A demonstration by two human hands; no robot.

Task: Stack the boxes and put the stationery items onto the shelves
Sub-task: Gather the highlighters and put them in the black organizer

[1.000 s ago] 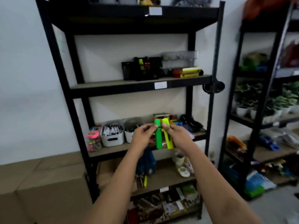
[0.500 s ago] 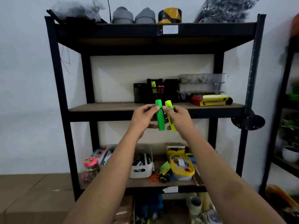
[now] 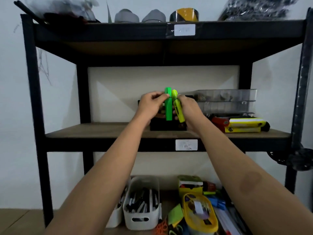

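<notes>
We pinch green plastic highlighter (image 3: pixel 168 106) w/ left hand (image 3: pixel 150 106), yellow plastic highlighter (image 3: pixel 177 107) w/ right hand (image 3: pixel 189 107); light, stiff, slick barrels, so hold mid-barrel.

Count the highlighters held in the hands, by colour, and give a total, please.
Green highlighter, pinched by the left hand: 1
Yellow highlighter, gripped by the right hand: 1
Total: 2
</notes>
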